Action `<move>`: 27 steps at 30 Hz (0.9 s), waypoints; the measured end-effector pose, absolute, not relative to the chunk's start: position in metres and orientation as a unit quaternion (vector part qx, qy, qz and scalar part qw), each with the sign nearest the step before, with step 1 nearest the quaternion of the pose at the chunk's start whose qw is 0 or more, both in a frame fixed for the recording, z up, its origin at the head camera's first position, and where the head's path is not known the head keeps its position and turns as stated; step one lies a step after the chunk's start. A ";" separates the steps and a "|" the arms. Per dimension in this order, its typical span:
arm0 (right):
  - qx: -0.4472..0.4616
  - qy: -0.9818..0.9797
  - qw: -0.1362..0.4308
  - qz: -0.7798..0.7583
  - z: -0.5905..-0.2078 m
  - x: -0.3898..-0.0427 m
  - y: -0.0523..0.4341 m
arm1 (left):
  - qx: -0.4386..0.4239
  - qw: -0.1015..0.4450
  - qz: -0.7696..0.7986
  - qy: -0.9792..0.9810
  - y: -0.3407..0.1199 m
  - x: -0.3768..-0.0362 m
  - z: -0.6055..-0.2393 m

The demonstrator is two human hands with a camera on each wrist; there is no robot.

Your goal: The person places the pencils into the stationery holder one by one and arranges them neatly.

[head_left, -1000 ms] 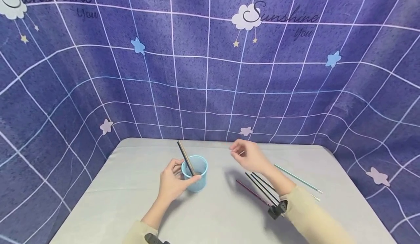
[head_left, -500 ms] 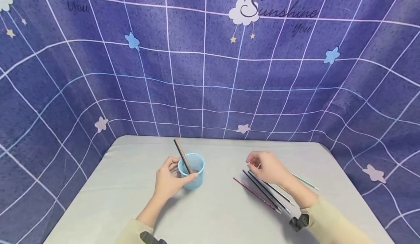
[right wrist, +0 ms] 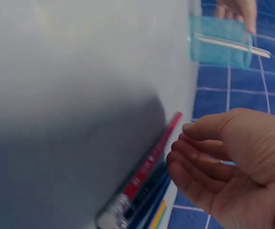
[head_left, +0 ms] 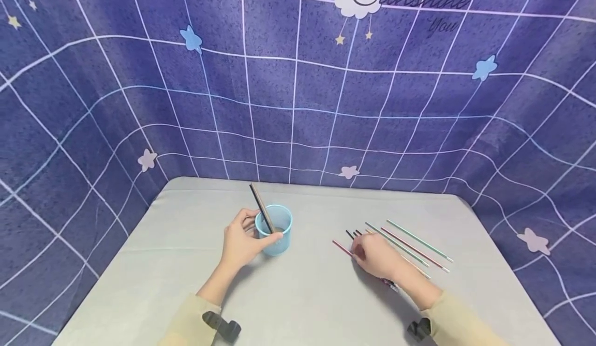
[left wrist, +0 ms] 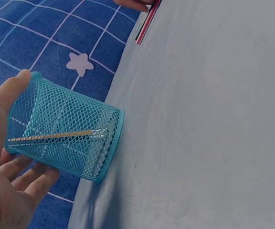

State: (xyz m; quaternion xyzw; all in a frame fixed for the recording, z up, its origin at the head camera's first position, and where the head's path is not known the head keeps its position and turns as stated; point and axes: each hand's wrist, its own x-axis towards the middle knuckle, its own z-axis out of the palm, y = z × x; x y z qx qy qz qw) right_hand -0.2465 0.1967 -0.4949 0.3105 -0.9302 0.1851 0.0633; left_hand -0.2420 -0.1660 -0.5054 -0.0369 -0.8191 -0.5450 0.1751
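Note:
My left hand (head_left: 242, 245) grips a light blue mesh pencil cup (head_left: 281, 243), thumb across the near rim and fingers behind. Two pencils lean in the cup, a dark one and a tan one (head_left: 262, 204). In the left wrist view the cup's mesh wall (left wrist: 70, 109) shows their lower ends (left wrist: 97, 133) inside. Over the spread of pencils on the right, my right hand (head_left: 379, 257) is lowered with bent fingers. Its fingertips are right at a red pencil (right wrist: 147, 167) and some dark pencils (right wrist: 152, 191) in the right wrist view; nothing shows gripped between thumb and fingers.
Right of my right hand lie a green pencil (head_left: 419, 240), a red pencil (head_left: 414, 249) and others, side by side on the grey cloth-covered table (head_left: 307, 294). A purple-blue curtain (head_left: 298, 77) with a grid pattern surrounds its back and sides.
My right hand has come back to the right from near the cup, then down onto the pencils. My left hand keeps its hold on the cup. The head view has shifted slightly.

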 end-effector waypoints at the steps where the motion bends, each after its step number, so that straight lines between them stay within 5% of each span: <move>1: 0.314 -0.931 0.067 0.175 -0.497 -0.246 0.196 | -0.039 0.176 -0.546 -0.819 -0.165 -0.242 -0.505; 9: 0.323 -0.931 0.056 0.161 -0.496 -0.248 0.189 | -0.036 0.176 -0.547 -0.818 -0.164 -0.243 -0.507; 19: 0.299 -0.914 0.026 0.273 -0.432 -0.281 0.181 | -0.030 0.173 -0.550 -0.816 -0.165 -0.246 -0.506; 27: 0.263 -0.887 0.117 0.361 -0.392 -0.298 0.150 | -0.034 0.170 -0.552 -0.816 -0.166 -0.244 -0.506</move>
